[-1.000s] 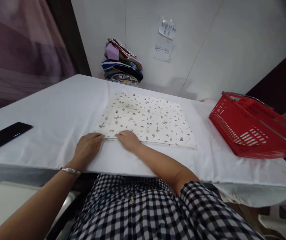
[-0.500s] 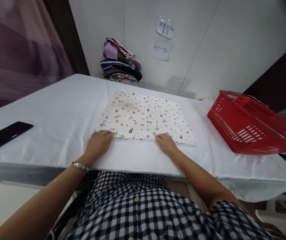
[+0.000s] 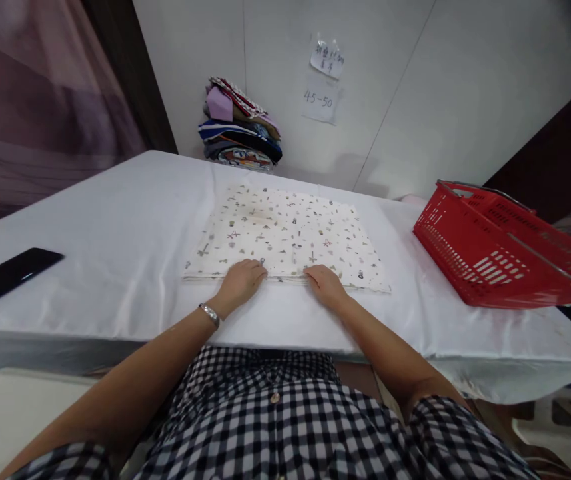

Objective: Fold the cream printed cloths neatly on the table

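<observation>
A folded cream cloth (image 3: 285, 230) with small printed figures lies flat in layers on the white-covered table. My left hand (image 3: 242, 283), a silver bangle at its wrist, grips the cloth's near edge a little left of the middle. A short way to the right, my right hand (image 3: 326, 287) pinches the same edge. Both hands have the fingers on top of the cloth; the thumbs are mostly hidden. Between them the layered edge shows.
On the right of the table (image 3: 130, 220) stands a red plastic basket (image 3: 485, 247) with metal handles. A black phone-like slab (image 3: 10, 273) lies at the left. Against the wall is a stack of folded fabrics (image 3: 242, 130), with handwritten paper notes (image 3: 321, 100) above it to the right.
My left hand has moved right along the near edge from the cloth's left corner towards the middle. My right hand has stayed almost in place on the edge.
</observation>
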Motion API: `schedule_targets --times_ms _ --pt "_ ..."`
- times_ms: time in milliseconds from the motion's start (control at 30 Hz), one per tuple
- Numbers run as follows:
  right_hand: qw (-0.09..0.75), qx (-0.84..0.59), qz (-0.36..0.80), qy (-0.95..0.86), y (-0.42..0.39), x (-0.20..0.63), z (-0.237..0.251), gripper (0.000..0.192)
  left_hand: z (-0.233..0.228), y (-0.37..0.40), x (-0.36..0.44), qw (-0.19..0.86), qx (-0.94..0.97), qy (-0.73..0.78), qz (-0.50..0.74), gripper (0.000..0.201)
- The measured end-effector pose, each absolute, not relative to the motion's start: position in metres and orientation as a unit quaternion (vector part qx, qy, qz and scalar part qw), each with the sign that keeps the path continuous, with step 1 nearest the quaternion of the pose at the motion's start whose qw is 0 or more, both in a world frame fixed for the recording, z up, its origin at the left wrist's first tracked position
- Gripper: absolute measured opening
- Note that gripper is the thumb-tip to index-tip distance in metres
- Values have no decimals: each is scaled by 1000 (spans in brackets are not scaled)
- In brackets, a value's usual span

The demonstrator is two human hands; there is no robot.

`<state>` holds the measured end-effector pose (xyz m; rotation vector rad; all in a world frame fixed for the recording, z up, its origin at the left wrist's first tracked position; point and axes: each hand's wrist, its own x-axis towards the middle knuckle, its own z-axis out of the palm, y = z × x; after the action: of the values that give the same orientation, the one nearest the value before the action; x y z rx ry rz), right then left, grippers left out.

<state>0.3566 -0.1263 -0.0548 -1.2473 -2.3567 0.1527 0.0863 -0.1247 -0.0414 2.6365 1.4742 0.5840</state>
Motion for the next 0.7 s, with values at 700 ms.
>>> schedule_targets --times_ms 700 --pt "282 -396 32 -873 -127 350 -60 28 -33 -126 100 7 871 458 179 27"
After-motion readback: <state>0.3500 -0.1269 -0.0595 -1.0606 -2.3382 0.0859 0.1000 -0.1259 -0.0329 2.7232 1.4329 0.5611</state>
